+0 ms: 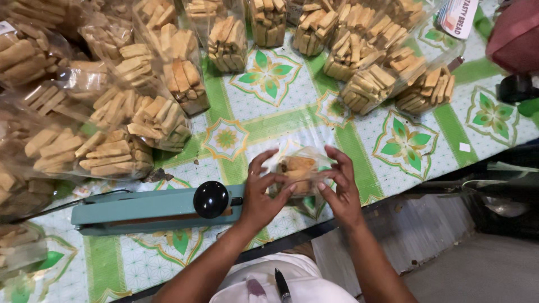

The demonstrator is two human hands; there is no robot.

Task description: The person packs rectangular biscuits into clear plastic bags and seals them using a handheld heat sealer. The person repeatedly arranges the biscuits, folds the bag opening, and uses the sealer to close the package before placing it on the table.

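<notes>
Both my hands hold one small clear plastic bag of tan biscuits (297, 171) just above the table's near edge. My left hand (263, 193) grips the bag's left side with fingers curled over it. My right hand (341, 188) grips its right side, fingers spread around the plastic. Directly left of my left hand lies a teal heat sealer (140, 210) with a round black knob (211, 199), its arm lowered.
Many clear bags packed with tan biscuit sticks (370, 84) crowd the far and left parts of the table, on a green-and-white patterned cloth (404, 143). A black tape roll (515, 88) sits at the right edge. A cable (50, 209) runs left from the sealer.
</notes>
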